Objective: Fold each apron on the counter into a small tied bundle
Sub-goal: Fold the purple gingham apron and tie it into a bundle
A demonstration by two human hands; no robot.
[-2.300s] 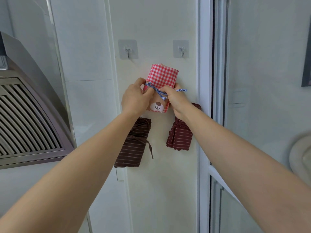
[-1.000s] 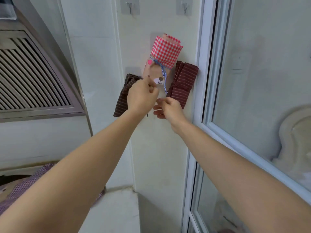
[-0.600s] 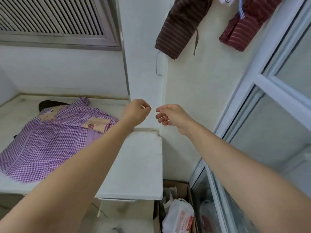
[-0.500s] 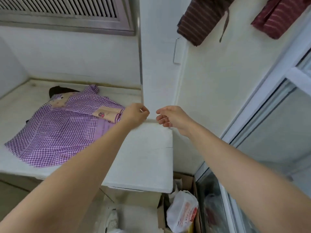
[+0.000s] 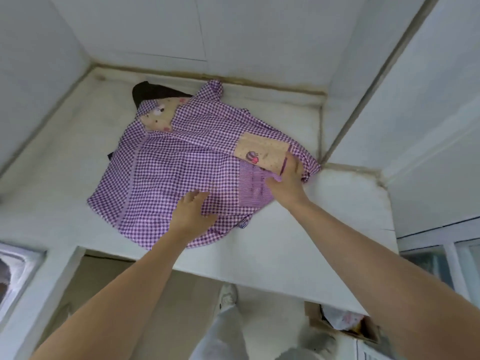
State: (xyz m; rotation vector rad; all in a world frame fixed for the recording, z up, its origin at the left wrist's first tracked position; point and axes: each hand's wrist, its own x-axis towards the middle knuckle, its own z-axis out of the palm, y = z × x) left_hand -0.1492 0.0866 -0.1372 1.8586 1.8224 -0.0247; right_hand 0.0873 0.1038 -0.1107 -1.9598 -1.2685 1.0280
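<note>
Lying spread on the white surface (image 5: 311, 229), the purple checked apron (image 5: 181, 165) partly covered a dark cloth (image 5: 150, 93). The left hand (image 5: 192, 214) rested on its near hem, fingers (image 5: 198, 197) straight and close together; the right hand (image 5: 285, 185) touched the tan pocket (image 5: 262, 152), and whether it pinched the cloth could not be told

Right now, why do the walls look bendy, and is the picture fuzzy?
Head view: the wide lens bends the wall lines and the counter edge. The whole view is a little soft, so the purple checked apron looks smudgy. The light is even, with no glare.
</note>
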